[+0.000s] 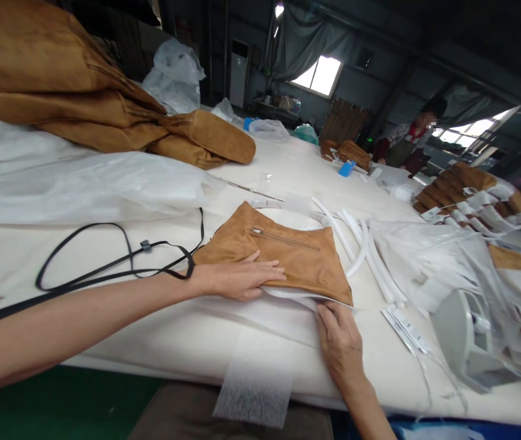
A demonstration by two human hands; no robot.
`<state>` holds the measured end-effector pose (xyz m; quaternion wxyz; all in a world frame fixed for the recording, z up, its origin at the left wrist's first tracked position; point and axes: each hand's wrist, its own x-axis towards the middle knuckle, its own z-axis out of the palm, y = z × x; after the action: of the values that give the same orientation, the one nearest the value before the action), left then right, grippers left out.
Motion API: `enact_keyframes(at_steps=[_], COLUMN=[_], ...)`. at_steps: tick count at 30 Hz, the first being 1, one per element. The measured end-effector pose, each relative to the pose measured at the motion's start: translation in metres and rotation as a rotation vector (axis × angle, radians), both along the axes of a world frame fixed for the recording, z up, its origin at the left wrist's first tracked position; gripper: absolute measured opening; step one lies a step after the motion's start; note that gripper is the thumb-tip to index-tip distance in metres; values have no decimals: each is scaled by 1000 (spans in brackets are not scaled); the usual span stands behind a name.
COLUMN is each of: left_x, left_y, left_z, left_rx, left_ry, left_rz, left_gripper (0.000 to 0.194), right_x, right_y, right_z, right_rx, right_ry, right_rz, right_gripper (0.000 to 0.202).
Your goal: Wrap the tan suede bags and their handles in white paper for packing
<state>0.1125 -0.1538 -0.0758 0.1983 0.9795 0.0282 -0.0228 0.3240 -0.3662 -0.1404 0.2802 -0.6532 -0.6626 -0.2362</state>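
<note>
A tan bag [297, 260] with a zipper lies flat on the white-covered table [173, 339] in front of me. My left hand [246, 278] rests flat on the bag's lower left part, fingers stretched out. At the bag's lower right corner, my right hand [340, 336] has its fingers closed on the edge of white sheet material [295, 294] that shows beneath the bag. A black strap [104, 269] with a small buckle loops over the table beside my left forearm. White curved tubes [377, 263] lie to the right of the bag.
Tan bags [104, 104] are piled at the back left over clear plastic [150, 183]. To the right are plastic packaging [421, 250], tags [405, 330], a grey tape dispenser [465, 342] and stacked brown bags [471, 195]. A person [405, 143] stands across the table.
</note>
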Motion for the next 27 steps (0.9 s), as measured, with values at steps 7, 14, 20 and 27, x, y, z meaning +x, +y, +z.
enact_keyframes(at_steps=[7, 14, 20, 27], left_x=[-4, -4, -19, -67], left_y=[-9, -11, -10, 13], left_z=[-21, -19, -15, 17], left_rx=[89, 118, 27, -97], left_ry=[-129, -101, -115, 4], left_rz=[6, -6, -37, 46], left_gripper=[73, 76, 82, 63], right_x=[-1, 26, 24, 20], right_y=[-10, 21, 18, 10], right_z=[19, 58, 1, -15], right_rx=[105, -459, -483, -349], right_ry=[-80, -195, -275, -445], right_rz=[-87, 73, 152, 164], right_gripper=[31, 65, 74, 60])
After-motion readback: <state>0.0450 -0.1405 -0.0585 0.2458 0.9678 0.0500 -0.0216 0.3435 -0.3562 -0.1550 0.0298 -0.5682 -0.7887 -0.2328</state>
